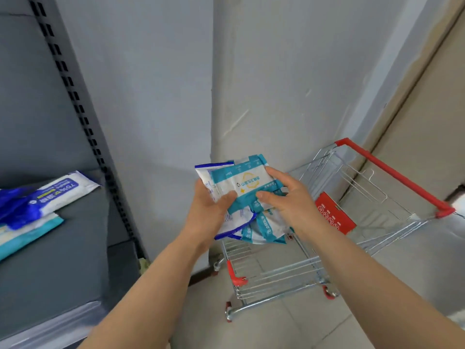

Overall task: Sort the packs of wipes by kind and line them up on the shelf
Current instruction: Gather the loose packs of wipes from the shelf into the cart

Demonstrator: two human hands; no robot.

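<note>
Mixed handful of wipe packs (251, 222) held in mid-air, right of the shelf and above the cart's left side. Top one is a teal pack (249, 183). A blue-edged pack (204, 172) sticks out behind it on the left, and more of both kinds hang crumpled below. Left hand (210, 210) grips the bundle from beneath, thumb on the teal face. Right hand (284, 197) pinches the teal pack, thumb at its near edge, fingers curled round its right side. Step in hand, as judged: separating the teal pack from the rest to sort by kind. To do it well, keep the left grip firm and slide the teal pack off sideways; the wrappers look slick and soft, and the lower ones dangle loosely. Shelf (75, 248) at left already carries a blue-and-white pack (60, 191), with a teal-edged pack (30, 233) just nearer, seemingly overlapped; that corner is blurred. Wire cart (276, 280) at right, red handle (392, 172) on its far side, red placard (334, 212) on the flap; its basket is partly hidden by the hands.
</note>
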